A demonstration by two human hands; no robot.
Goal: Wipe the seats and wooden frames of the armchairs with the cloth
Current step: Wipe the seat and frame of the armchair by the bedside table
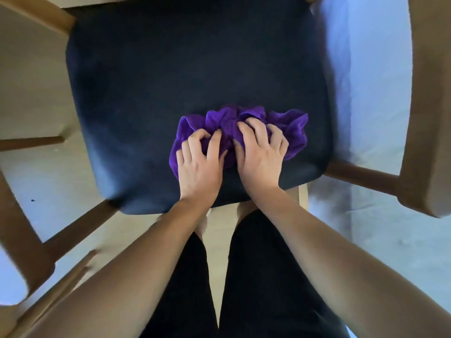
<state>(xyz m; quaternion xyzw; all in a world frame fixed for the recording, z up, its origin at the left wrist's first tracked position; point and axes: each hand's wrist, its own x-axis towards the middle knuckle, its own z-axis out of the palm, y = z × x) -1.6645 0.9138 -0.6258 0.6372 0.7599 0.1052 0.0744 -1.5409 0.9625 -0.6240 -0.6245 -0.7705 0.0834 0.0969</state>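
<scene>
Cloth: purple cloth (288,125), bunched up, lies on seat (170,81), lower centre of frame, nr front edge.
Hands: our left hand (200,164) & right hand (261,154) sit side by side on it; touching each other or just apart, we cannot tell.
Fingers: both sets curled, tips dug into the folds, gripping the cloth: left fingers (214,145), right fingers (256,130).
Seat: dark navy pad, fills upper centre of frame.
Frame: wooden armrest (424,118) at right edge, second armrest (22,240) lower left; cloth well apart from both.
Step (our guess): wadding cloth for the seat wipe; frames not yet done.
Risk 1: wad too crumpled, little of it meets the fabric, so we'd miss strips, esp. corners.
Risk 2: loose flap at right of cloth may fold under & break our grip.
Risk 3: leaning w/ both hands nr front edge could shove chair across floor (36,81).
Containers: none in view, so no contents to tell.
</scene>
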